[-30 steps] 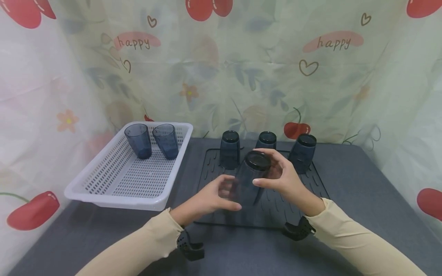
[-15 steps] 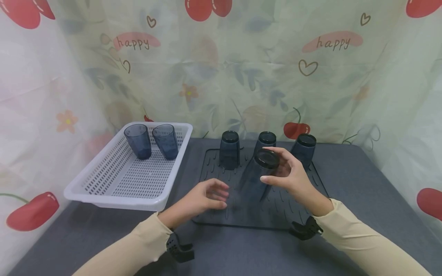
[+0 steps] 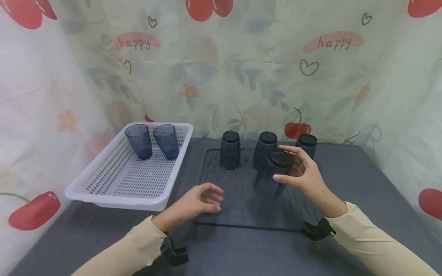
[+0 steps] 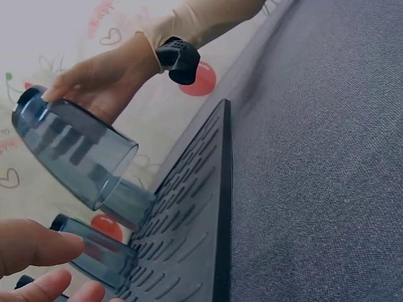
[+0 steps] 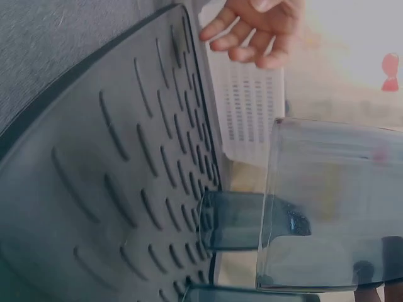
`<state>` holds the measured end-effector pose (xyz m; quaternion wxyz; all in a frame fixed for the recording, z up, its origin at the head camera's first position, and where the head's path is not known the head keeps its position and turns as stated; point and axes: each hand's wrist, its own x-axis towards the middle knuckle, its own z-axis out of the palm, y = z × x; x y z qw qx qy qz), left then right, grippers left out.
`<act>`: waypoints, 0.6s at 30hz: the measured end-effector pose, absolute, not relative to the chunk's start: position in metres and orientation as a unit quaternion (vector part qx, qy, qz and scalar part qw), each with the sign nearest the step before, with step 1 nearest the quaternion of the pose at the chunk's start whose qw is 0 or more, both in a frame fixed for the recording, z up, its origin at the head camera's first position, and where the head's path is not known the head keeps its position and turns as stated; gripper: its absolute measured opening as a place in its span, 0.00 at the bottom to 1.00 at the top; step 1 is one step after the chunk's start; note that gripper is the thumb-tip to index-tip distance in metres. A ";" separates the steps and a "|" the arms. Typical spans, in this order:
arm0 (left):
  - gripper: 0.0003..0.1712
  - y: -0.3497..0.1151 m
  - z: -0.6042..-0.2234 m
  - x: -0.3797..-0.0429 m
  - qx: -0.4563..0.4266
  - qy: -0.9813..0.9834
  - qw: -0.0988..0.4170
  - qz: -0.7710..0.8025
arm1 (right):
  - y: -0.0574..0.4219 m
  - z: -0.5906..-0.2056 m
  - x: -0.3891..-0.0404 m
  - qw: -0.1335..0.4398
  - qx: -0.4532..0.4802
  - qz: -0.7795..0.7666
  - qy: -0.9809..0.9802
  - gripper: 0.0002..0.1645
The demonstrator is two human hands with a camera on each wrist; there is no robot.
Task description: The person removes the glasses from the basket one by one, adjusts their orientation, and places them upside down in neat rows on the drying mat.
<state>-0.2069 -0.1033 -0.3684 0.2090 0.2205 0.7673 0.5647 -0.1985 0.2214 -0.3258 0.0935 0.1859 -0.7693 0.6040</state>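
Note:
My right hand (image 3: 305, 170) grips a blue-tinted drinking glass (image 3: 270, 177) near its base, by thumb and fingers. The glass is upside down and slightly tilted. In the left wrist view its rim hangs apart from the black ribbed drying mat (image 4: 189, 220). Behind it, three upturned glasses stand in a row on the mat: a left glass (image 3: 230, 153), a middle glass (image 3: 263, 153) and a right glass (image 3: 308, 143), which my right hand partly covers. My left hand (image 3: 197, 200), fingers loosely bent and holding nothing, hovers over the mat's left front edge.
A white perforated plastic basket (image 3: 121, 200) stands on the left of the dark grey tabletop (image 3: 241, 253). Two upright glasses, a left one (image 3: 139, 142) and a right one (image 3: 166, 142), sit at its back. A printed curtain (image 3: 221, 76) encloses the back and sides.
My left hand has come away from the held glass and drawn back to the left. My right hand has carried the upturned glass to the right over the mat.

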 end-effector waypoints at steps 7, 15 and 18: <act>0.28 -0.105 -0.370 -0.207 0.218 0.771 0.207 0.562 | 0.237 -0.331 -0.199 0.108 0.173 0.595 -0.777 0.43; 0.27 -0.107 -0.369 -0.207 0.212 0.775 0.204 0.559 | 0.255 -0.337 -0.197 0.108 0.134 0.570 -0.803 0.44; 0.27 -0.107 -0.369 -0.207 0.211 0.774 0.205 0.561 | 0.260 -0.339 -0.196 0.111 0.125 0.556 -0.814 0.44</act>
